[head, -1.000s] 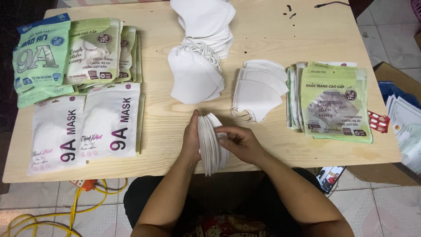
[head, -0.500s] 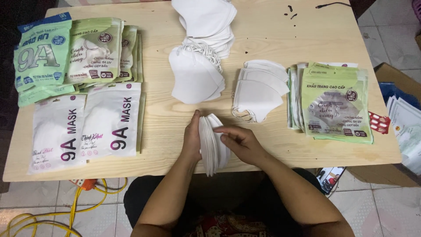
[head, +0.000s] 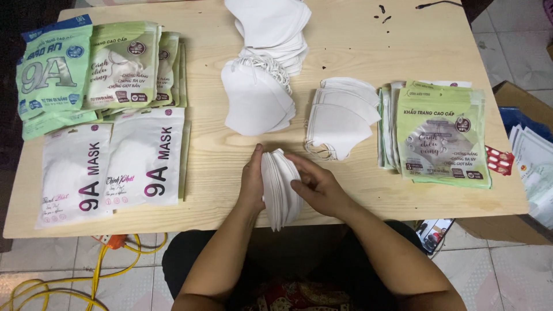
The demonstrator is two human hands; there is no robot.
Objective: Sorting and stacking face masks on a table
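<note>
Head view, looking straight down on a pale wooden table (head: 357, 52). Both hands are at the near edge, sharing one bundle of white masks (head: 280, 187) stood on edge. The left hand (head: 252, 183) lies flat against the bundle's left face, fingers straight and pointing away from the body. The right hand (head: 318, 187) comes in from the other side, fingers curled onto the bundle's outermost mask (thumb and forefinger near its top edge). So both hands are closed around that bundle, pressing it between them.

Just beyond the hands lies a loose heap of white masks (head: 259, 103), running up toward the far edge. To its right sits a smaller fanned pile of masks (head: 340, 115). Right again, a stack of green packets (head: 440, 135). On the left side, two white mask packets (head: 112, 164) lie side by side, with green and blue-topped packets (head: 86, 66) beyond them. Yellow cable (head: 103, 270) trails on the tiled floor.
</note>
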